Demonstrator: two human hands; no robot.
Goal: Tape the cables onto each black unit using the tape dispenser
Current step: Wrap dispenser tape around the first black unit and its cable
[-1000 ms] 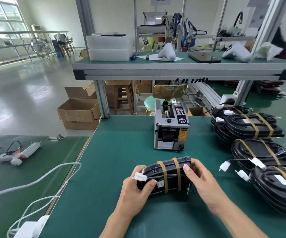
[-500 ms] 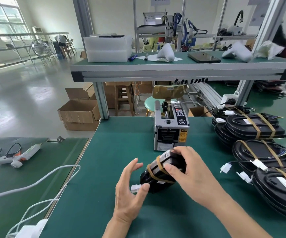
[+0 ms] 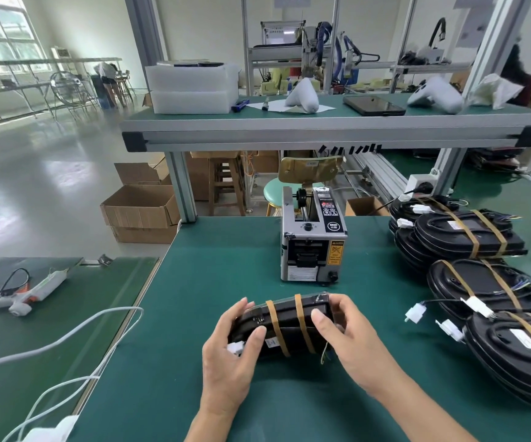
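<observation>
Green surface (image 3: 225, 266) in a workshop, tape dispenser (image 3: 313, 240) at centre, left hand (image 3: 232, 355) and right hand (image 3: 350, 339) each in closed grip on banded black unit (image 3: 284, 327) just before it, taped units (image 3: 480, 266) stacked right

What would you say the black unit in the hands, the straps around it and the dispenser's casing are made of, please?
Black unit: probably moulded plastic, semi-gloss, with soft highlights along its ribbed edge.
Straps: brownish tape, seemingly paper or film; thin, flat, following the contour.
Tape dispenser: casing looks like grey painted metal or hard plastic, matte; cannot tell which.
Both the left hand and right hand grip the unit.
</observation>
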